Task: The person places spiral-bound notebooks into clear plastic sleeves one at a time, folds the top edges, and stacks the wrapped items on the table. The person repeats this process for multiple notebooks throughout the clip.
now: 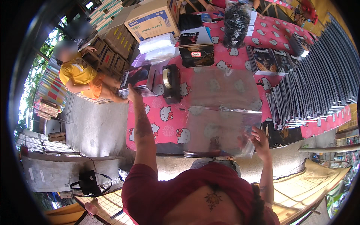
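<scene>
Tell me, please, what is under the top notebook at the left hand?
Under the top notebook, edges of more stacked notebooks show above the pink tablecloth; their front covers are hidden.

Thin, smooth plastic film (225, 92) lies transparent, with shiny creases along its edges. The left notebook stack (137, 77) has smooth, dark printed covers that look like paper or card. Ridged black coils bind the spiral notebooks (318, 71); whether plastic or coated metal cannot be told. The tape dispenser (172, 90) looks like hard black plastic. White packs (157, 47) wear glossy, wrinkled plastic wrap. The large carton (152, 22) is matt brown cardboard, the shirt (165, 191) soft, matt cloth.
</scene>
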A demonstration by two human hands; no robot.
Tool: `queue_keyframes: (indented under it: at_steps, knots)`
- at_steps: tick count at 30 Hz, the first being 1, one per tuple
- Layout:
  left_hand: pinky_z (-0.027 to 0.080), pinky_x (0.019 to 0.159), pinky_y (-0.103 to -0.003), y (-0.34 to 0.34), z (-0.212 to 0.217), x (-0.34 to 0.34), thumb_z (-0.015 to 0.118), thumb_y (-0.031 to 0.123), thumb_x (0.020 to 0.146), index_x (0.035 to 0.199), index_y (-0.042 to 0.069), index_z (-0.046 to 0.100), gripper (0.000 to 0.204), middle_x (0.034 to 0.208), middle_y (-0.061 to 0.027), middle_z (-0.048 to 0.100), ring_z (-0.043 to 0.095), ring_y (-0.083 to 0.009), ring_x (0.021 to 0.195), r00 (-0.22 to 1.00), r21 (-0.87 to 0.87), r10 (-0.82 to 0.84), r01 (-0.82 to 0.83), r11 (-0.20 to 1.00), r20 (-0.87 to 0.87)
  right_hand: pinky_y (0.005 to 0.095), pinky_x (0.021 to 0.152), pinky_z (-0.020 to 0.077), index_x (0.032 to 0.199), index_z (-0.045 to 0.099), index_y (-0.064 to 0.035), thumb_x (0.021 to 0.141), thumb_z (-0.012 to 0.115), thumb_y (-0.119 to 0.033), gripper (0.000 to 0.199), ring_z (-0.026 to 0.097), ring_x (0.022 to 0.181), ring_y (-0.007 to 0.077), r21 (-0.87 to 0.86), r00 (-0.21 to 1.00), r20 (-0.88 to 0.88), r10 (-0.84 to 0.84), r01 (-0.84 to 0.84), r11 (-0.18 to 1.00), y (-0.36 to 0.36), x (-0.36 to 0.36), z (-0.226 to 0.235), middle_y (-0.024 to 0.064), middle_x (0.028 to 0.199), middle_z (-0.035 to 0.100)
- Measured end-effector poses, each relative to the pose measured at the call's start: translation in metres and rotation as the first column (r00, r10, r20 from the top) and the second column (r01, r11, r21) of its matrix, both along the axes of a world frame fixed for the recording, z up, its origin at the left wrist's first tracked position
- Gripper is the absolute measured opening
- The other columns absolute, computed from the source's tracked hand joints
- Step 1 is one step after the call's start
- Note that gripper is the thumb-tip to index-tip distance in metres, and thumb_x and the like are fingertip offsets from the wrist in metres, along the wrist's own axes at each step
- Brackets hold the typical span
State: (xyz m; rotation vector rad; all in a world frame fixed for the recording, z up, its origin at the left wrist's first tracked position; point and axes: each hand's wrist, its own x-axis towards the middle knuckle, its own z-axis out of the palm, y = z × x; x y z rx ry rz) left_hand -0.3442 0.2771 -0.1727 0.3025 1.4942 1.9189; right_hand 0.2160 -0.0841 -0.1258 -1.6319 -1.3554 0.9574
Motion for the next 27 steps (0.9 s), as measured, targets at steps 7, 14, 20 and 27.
queue_keyframes:
  at_steps: [7, 14, 20, 27]
  knots:
    - [0.055, 0.073, -0.049, -0.004, -0.012, -0.020, 0.067, 0.060, 0.082, 0.117, -0.011, 0.058, 0.080, 0.097, -0.0150, 0.061, 0.058, -0.0305, 0.097, 0.997, -0.259, -0.064, 0.053, 0.964, -0.036, 0.0390, 0.088, 0.0497, 0.129, 0.054, -0.0015, 0.093, 0.064, -0.016, 0.040, 0.063, 0.106, 0.0262, 0.089, 0.998, 0.056, -0.040, 0.035, 0.995, -0.011, 0.016, 0.012, 0.0149, 0.116, 0.063]
    - [0.055, 0.077, -0.038, -0.014, 0.069, 0.033, 0.068, 0.043, 0.089, 0.117, -0.007, 0.057, 0.058, 0.105, -0.0171, 0.064, 0.063, -0.0265, 0.092, 0.498, -0.055, 0.243, -0.511, 0.858, -0.833, 0.0351, 0.100, 0.0437, 0.132, 0.052, 0.0023, 0.097, 0.059, -0.015, 0.040, 0.057, 0.116, 0.0228, 0.438, 0.924, -0.101, -0.367, 0.373, 0.818, -0.045, 0.111, 0.080, 0.0142, 0.130, 0.057]
    - [0.051, 0.097, -0.037, -0.153, 0.309, 0.389, 0.069, 0.008, 0.088, 0.142, 0.003, 0.041, 0.061, 0.133, -0.0144, 0.051, 0.056, -0.0228, 0.119, 0.403, 0.354, -0.015, 0.819, 0.451, -0.915, 0.0382, 0.112, 0.0298, 0.145, 0.039, 0.0013, 0.097, 0.059, -0.024, 0.058, 0.038, 0.138, 0.0269, 0.765, 0.731, -0.183, -0.658, 0.526, 0.371, -0.019, 0.230, 0.217, 0.0177, 0.147, 0.043]
    - [0.037, 0.105, -0.038, -0.168, 0.411, 0.553, 0.078, 0.016, 0.080, 0.145, 0.017, 0.045, 0.074, 0.150, -0.0109, 0.039, 0.043, -0.0233, 0.133, 0.058, 0.075, 0.304, 0.996, 0.046, -0.951, 0.0360, 0.113, 0.0267, 0.147, 0.033, 0.0026, 0.087, 0.072, -0.033, 0.080, 0.035, 0.140, 0.0265, 0.754, 0.960, -0.213, -0.180, 0.279, 0.595, 0.025, 0.321, 0.281, 0.0196, 0.149, 0.038]
